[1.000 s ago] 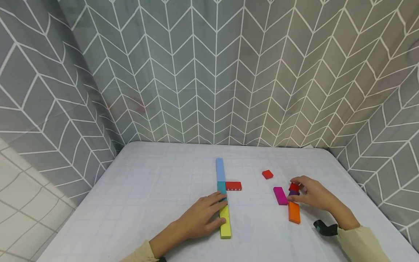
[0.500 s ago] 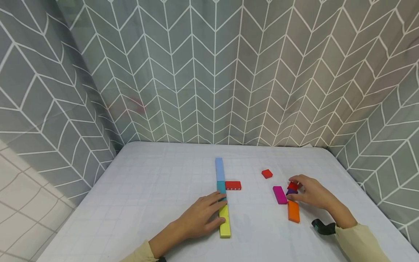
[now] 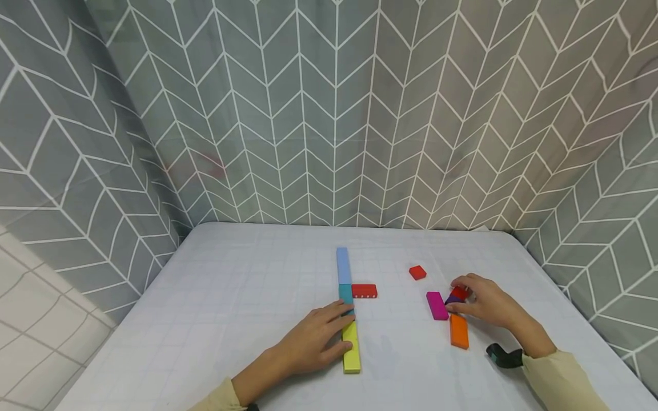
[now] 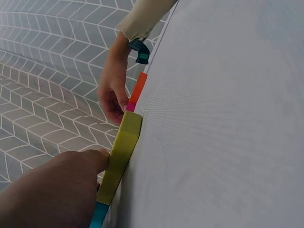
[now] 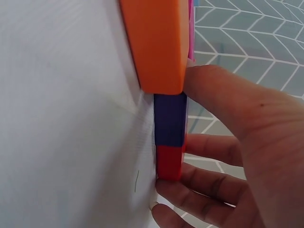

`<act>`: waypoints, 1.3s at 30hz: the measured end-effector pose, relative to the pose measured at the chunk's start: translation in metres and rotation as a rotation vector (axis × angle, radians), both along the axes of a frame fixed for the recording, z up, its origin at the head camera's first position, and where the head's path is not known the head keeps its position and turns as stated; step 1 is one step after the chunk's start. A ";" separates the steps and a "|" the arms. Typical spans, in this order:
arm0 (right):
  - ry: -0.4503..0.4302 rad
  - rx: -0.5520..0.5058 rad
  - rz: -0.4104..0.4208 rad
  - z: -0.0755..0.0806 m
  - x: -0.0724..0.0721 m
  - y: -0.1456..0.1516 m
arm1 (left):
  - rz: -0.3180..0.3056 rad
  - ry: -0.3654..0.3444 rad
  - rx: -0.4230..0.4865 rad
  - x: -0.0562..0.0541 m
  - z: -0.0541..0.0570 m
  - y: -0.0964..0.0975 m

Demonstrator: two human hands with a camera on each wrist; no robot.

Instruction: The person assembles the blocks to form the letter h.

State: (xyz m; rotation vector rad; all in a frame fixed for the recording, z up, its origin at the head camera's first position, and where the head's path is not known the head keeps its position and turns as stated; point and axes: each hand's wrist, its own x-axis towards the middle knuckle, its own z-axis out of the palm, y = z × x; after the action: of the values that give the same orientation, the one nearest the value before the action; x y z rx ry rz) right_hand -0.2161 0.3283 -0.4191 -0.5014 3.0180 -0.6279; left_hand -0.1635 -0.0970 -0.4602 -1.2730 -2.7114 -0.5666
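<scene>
In the head view my left hand [image 3: 320, 337] rests on a column of blocks. Its fingers lie over the teal block [image 3: 345, 292], while the thumb touches the yellow block [image 3: 352, 359]. A light blue block [image 3: 343, 265] continues the column at the far end, and a red block with white dots [image 3: 364, 291] juts out right from the teal one. My right hand [image 3: 488, 299] holds a purple block [image 5: 169, 118] and a small red block [image 5: 169, 161] end to end, thumb at the purple end, fingers curled round the red one. Part of both is hidden by the fingers.
A magenta block [image 3: 437, 306] lies just left of the right hand, and an orange block [image 3: 459, 331] in front of it. Farther back is a small red piece [image 3: 417, 272]. A patterned curtain [image 3: 329, 114] stands behind the white-covered table [image 3: 247, 274].
The purple and red blocks have turned slightly in my right hand's grip, the purple end swinging left toward the magenta block. My left hand stays in place on the column.
</scene>
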 end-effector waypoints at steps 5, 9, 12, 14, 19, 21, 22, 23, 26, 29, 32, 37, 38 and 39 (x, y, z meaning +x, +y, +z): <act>-0.002 -0.001 0.000 0.002 0.001 -0.001 | -0.002 -0.004 0.004 0.000 0.000 -0.001; -0.001 -0.004 0.006 0.002 0.001 -0.002 | -0.002 -0.004 0.000 0.000 0.001 -0.001; 0.012 -0.004 0.020 0.001 0.001 -0.002 | 0.000 -0.006 -0.004 0.000 0.000 0.000; 0.018 -0.008 0.030 0.001 0.001 -0.002 | 0.000 -0.009 -0.005 0.000 0.000 0.000; 0.007 -0.029 0.037 0.001 0.001 -0.002 | 0.003 -0.014 -0.010 -0.001 0.001 0.000; -0.002 -0.036 0.035 0.002 0.001 -0.003 | 0.004 -0.016 -0.012 -0.001 0.001 0.000; -0.006 -0.038 0.032 0.002 0.001 -0.003 | 0.004 -0.017 -0.013 -0.001 0.001 0.000; -0.011 -0.040 0.030 0.002 0.001 -0.003 | 0.003 -0.017 -0.013 -0.001 0.000 0.000; -0.019 -0.044 0.027 0.002 0.001 -0.003 | 0.001 -0.014 -0.014 -0.001 0.000 0.000; -0.018 -0.046 0.035 0.002 0.001 -0.003 | 0.000 -0.009 -0.013 -0.001 0.000 0.000; -0.014 -0.042 0.046 0.001 0.001 -0.003 | -0.002 -0.005 -0.012 -0.001 0.000 0.000; 0.007 -0.025 0.054 0.003 0.002 -0.003 | 0.000 -0.001 -0.015 -0.001 -0.001 0.000; 0.011 -0.027 0.053 0.003 0.003 -0.003 | -0.001 0.001 -0.015 -0.001 -0.001 0.000; 0.017 -0.029 0.054 0.003 0.003 -0.003 | -0.001 0.002 -0.015 -0.001 -0.001 0.000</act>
State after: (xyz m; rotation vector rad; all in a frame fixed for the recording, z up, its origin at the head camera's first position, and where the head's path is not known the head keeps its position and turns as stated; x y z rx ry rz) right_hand -0.2130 0.3248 -0.4163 -0.5905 3.0034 -0.6690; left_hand -0.1646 -0.0973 -0.4610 -1.2778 -2.7189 -0.5464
